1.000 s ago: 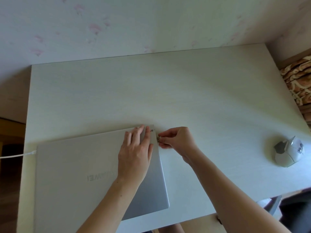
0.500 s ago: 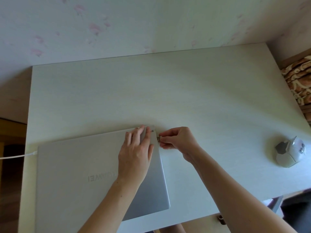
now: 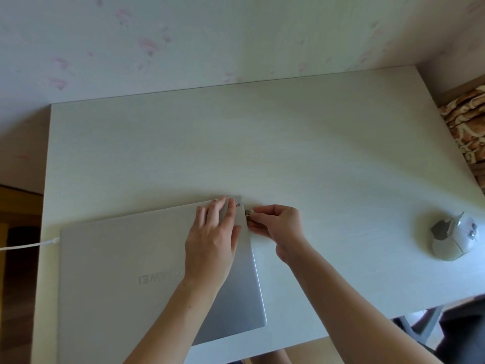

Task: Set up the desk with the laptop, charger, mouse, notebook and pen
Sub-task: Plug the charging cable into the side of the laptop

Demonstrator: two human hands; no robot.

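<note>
Pinching a small USB plug [image 3: 247, 213] between thumb and fingertips, the right hand [image 3: 278, 227] holds it just beside the right edge of the closed laptop [image 3: 126, 258], near its far corner; that hand is closed on the plug. The left hand [image 3: 212, 240] lies flat and open on the lid, fingers spread toward that same corner, gripping nothing and seemingly bracing the machine. The laptop sits at the near left of the pale surface [image 3: 262, 153], its logo upside down to the wearer. A white charger cable [image 3: 29, 245] meets its left edge, so the charger looks already connected. The mouse [image 3: 452, 239] rests well apart, near the right edge of the surface. No notebook or pen is in view.

By my judgement the plug is the mouse's receiver, light, rigid and tiny, so it is best held by its plastic end as it is now, leaving the metal tip free. It could easily slip or go in skewed; whether it has entered the port cannot be told. The laptop is stiff, smooth and likely to slide on this surface, so a flat palm on the lid is sensible, and lifting should be by both long edges.
</note>
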